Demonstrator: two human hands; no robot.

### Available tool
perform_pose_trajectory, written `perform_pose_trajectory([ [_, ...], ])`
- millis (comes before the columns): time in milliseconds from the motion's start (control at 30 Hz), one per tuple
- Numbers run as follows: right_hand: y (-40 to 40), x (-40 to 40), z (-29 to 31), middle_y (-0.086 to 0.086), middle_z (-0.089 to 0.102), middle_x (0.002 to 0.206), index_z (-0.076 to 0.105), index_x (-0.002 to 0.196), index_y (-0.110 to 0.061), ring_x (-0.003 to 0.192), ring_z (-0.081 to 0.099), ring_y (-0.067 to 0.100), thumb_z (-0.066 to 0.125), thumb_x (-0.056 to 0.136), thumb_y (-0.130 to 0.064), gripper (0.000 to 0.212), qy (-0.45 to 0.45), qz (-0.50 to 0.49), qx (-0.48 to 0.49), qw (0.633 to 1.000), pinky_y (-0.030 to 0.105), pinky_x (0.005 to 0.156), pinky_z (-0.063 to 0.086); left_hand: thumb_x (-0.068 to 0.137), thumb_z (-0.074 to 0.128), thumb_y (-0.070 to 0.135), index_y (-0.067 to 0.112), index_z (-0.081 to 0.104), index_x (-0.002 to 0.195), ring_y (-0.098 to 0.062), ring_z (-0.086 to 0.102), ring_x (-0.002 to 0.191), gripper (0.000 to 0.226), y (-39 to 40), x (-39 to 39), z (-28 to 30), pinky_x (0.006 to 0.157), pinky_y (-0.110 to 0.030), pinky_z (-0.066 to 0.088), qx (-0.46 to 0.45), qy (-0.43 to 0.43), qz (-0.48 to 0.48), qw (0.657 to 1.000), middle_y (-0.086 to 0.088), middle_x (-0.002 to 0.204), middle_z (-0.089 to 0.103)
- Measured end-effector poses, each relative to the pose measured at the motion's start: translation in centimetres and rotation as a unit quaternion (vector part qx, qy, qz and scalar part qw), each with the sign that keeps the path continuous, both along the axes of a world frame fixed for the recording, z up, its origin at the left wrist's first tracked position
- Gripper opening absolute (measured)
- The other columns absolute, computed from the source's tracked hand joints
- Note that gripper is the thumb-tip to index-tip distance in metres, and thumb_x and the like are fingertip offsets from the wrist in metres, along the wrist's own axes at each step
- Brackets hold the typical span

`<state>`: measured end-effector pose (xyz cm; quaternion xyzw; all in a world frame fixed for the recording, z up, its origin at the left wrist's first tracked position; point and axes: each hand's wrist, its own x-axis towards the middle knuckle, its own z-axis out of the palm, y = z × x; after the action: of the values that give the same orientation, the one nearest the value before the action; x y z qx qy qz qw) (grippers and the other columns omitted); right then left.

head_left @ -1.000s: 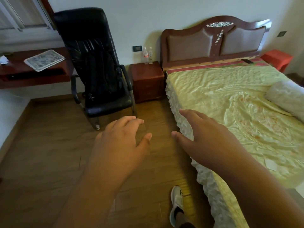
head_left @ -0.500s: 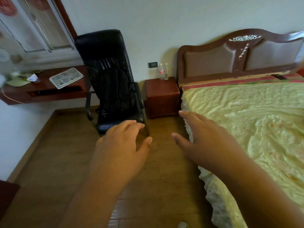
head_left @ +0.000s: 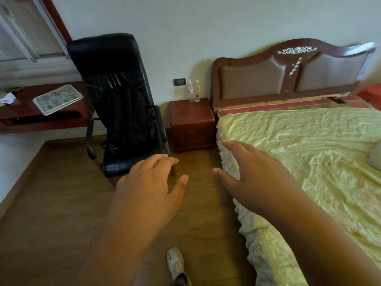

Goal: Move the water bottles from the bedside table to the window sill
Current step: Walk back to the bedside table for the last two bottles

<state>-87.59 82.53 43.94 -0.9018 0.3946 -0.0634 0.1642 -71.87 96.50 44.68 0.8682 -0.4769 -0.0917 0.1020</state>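
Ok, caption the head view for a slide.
Both hands, left and right, reach empty toward two bottles on the bedside table.

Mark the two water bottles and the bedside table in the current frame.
left water bottle (head_left: 190, 92), head view, on its red label.
right water bottle (head_left: 197, 92), head view, mid body.
bedside table (head_left: 190, 111), head view, bare top surface in front of the bottles.

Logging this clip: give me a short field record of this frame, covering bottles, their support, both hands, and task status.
bottles: two water bottles, upright, side by side
support: bedside table, between black chair and bed
left hand: open, holds nothing
right hand: open, holds nothing
status: not yet picked up; bottles out of reach
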Motion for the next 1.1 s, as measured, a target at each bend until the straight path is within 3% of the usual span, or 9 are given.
perform_pose_trajectory([
  [467,-10.8,14.2,3.1,-0.016,0.032,0.159,0.023,0.155,-0.038,0.145,0.036,0.014,0.043,0.093,-0.068,0.072,0.02,-0.077,-0.055,0.995,0.041,0.114,0.035,0.094,0.037,0.064,0.046,0.034,0.145,-0.008,0.028,0.142,0.054,-13.3,16.3,0.0,0.112,-0.041,0.033,-0.068,-0.006,-0.055,0.996,0.022,0.153,0.031],
  [667,-14.3,20.0,2.7,-0.017,0.031,0.16,0.021,0.155,-0.04,0.145,0.035,0.015,0.043,0.092,-0.069,0.072,0.021,-0.103,-0.041,0.994,0.042,0.114,0.035,0.094,0.037,0.065,0.045,0.034,0.145,-0.009,0.03,0.142,0.055,-17.7,23.2,0.0,0.112,-0.042,0.034,-0.056,-0.005,-0.071,0.996,0.021,0.153,0.033],
  [1100,-24.9,26.5,0.6,-0.016,0.032,0.159,0.023,0.155,-0.038,0.144,0.037,0.016,0.045,0.091,-0.069,0.073,0.011,-0.097,-0.021,0.995,0.042,0.113,0.039,0.093,0.035,0.065,0.046,0.035,0.144,-0.007,0.029,0.142,0.055,-26.9,29.7,-0.8,0.11,-0.04,0.034,-0.041,-0.016,-0.065,0.997,0.022,0.153,0.031],
])
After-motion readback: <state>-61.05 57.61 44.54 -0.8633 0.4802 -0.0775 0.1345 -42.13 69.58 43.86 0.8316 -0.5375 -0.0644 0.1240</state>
